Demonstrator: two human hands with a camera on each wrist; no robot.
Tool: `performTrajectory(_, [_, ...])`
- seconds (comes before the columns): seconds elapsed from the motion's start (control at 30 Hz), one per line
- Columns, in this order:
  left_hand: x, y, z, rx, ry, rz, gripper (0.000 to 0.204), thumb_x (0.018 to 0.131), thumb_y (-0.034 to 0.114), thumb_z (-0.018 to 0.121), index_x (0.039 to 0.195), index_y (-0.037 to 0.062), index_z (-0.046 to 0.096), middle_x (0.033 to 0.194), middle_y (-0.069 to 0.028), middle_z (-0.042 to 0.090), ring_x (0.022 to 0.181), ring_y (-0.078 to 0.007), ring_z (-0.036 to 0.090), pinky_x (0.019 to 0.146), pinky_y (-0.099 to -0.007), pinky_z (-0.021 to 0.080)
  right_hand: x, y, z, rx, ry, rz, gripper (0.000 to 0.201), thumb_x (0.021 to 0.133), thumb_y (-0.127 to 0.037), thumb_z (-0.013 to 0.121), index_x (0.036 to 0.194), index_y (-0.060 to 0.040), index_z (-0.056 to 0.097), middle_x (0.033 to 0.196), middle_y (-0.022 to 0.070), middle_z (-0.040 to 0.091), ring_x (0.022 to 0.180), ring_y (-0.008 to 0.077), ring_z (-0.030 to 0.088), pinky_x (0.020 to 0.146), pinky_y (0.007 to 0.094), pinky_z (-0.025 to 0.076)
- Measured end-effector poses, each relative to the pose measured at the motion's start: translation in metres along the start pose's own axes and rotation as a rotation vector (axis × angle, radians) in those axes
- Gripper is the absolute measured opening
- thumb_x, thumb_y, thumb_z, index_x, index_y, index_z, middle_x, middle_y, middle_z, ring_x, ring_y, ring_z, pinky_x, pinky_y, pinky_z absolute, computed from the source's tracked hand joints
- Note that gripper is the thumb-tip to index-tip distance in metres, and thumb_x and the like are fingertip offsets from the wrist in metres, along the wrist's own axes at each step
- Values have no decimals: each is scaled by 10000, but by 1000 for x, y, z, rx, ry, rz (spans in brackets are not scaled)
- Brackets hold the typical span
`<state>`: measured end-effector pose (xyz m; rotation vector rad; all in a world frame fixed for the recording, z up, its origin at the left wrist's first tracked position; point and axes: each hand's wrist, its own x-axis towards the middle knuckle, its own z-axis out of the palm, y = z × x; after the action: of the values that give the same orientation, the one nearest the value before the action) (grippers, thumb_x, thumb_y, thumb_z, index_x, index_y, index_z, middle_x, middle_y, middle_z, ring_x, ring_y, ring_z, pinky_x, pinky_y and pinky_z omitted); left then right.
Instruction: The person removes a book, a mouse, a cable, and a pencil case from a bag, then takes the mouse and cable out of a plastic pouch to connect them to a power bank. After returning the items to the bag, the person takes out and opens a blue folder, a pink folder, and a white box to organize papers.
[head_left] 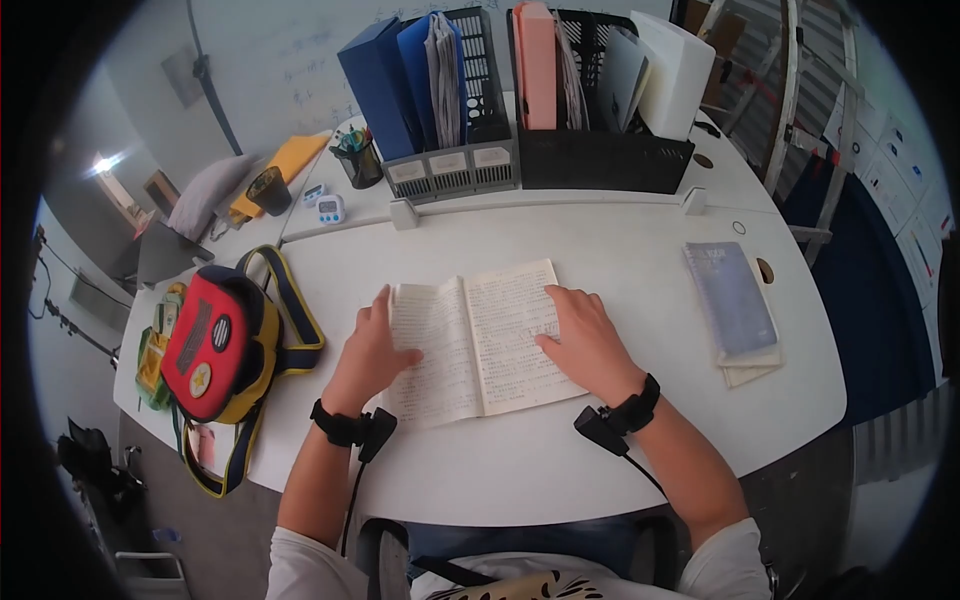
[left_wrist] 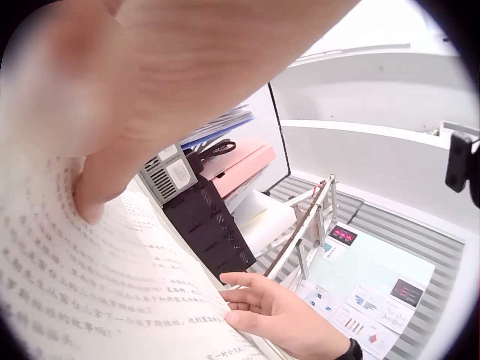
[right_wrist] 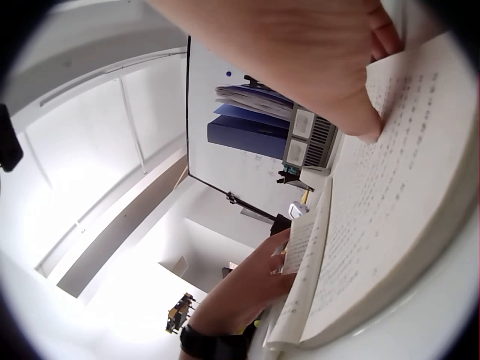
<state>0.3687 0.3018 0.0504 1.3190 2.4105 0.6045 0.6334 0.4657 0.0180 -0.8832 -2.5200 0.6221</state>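
Observation:
An open book with lines of printed text lies on the white table between both hands. My left hand rests at the book's left edge, thumb on the left page, index finger stretched along the outer edge. On the right page rests my right hand, its thumb and index fingertip spread apart on the paper. In the right wrist view the right thumb presses the book's page, while the left hand sits at the far edge. The left wrist view has the left thumb on the book's text.
A red, black and yellow backpack lies at the left. Blue-grey booklets are stacked at the right. File racks with folders, a pen holder and a small white timer stand behind.

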Motion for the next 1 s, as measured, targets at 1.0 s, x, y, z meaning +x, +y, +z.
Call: performTrajectory(1.0, [4, 49, 62, -679, -36, -8, 507, 1103, 220, 554, 1535, -22, 444, 1429, -152, 589, 1180, -211, 624, 1072, -359, 490, 7, 22, -1, 190, 218, 144, 386, 1008, -261, 703, 1285, 4, 665, 1130, 170, 680, 986, 302, 684, 923, 424, 560])
